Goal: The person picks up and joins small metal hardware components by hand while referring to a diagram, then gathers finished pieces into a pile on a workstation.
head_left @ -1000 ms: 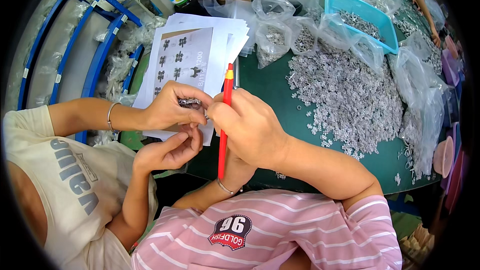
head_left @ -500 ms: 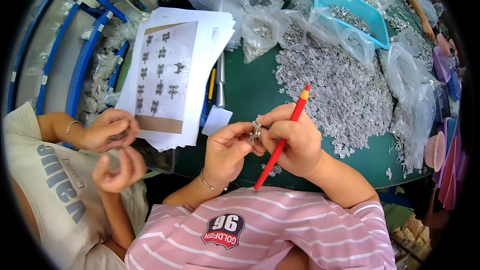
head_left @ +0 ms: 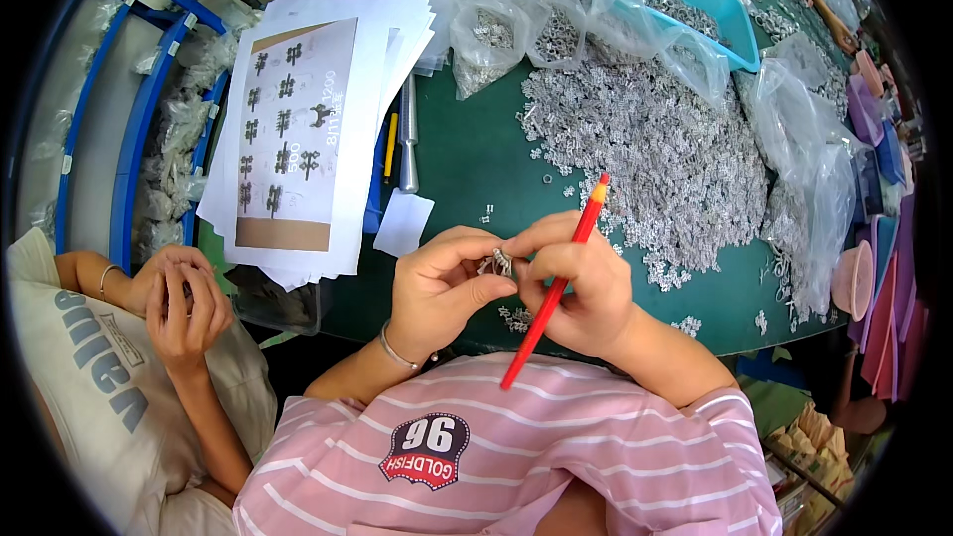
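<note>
My left hand (head_left: 437, 288) is closed, pinching a small cluster of silvery metal pieces (head_left: 494, 262) between thumb and fingers. Opposite it, the fingertips of my right hand (head_left: 593, 288) meet the same cluster. A red pencil (head_left: 527, 339) with a red tip is also gripped in my right hand, slanting across the fingers, its tip pointing away from me. Partly hidden under my hands, a little heap of metal bits (head_left: 514, 319) lies on the green tabletop (head_left: 459, 154). Beyond my fingers are a couple of loose bits (head_left: 486, 213).
A large pile of small silvery parts (head_left: 655, 159) spreads at right, with plastic bags (head_left: 794, 139) and a blue basket (head_left: 740, 25) around it. Printed sheets (head_left: 342, 179) and a metal-handled tool (head_left: 408, 139) lie left. A co-worker's hands (head_left: 189, 303) are beside me.
The view has shifted, so the table sits further left and higher. My hands stay together at the cluster. At left, the co-worker's hands have come together.
</note>
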Motion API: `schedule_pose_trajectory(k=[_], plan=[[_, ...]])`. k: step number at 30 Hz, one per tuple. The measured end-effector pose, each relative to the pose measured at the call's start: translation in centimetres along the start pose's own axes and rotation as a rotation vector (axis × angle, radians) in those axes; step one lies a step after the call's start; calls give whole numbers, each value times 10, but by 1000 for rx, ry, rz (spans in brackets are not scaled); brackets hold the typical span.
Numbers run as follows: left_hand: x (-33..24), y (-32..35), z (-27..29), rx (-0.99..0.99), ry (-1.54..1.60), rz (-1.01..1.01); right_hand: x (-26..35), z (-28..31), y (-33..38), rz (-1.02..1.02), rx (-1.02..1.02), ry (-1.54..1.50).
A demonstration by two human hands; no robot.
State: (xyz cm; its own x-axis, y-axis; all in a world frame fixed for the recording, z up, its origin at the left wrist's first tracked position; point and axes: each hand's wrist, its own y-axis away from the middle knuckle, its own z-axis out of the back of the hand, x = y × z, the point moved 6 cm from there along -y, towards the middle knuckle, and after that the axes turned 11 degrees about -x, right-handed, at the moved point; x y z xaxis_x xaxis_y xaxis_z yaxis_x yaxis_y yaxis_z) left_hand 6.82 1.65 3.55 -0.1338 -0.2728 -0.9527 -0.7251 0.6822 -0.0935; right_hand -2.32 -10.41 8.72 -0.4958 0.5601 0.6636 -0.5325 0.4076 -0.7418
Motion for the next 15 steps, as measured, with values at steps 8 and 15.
schedule_pose_trajectory(k=[8,15], plan=[[-4,-1,-7,4,-13,42,0,27,9,-314,-216,-122],[-5,-1,-8,13,-86,22,9,34,6,-180,-131,-81]])
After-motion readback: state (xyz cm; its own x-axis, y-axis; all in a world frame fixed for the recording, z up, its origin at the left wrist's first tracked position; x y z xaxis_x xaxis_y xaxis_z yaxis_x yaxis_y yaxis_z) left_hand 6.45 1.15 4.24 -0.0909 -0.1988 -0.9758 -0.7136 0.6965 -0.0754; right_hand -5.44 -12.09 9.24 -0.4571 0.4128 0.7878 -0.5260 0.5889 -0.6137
